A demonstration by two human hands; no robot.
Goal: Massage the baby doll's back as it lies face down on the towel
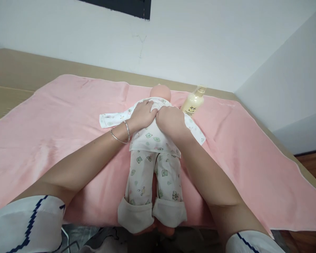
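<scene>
Both hands pressing flat on a doll's upper body

The left hand [142, 114] and right hand [171, 121] are lying side by side, thumbs touching, palms down and released, gripping nothing; under them the doll [154, 140] in printed pyjamas is lying lengthwise on a pink towel [55, 123]; two bangles [121, 134] are circling the left wrist; a cream bottle [192, 103] is standing just beyond the right hand.

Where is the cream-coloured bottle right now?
In the head view, the bottle sits on the pink towel to the right of the doll's head, just beyond the person's right hand, near the wall.
</scene>
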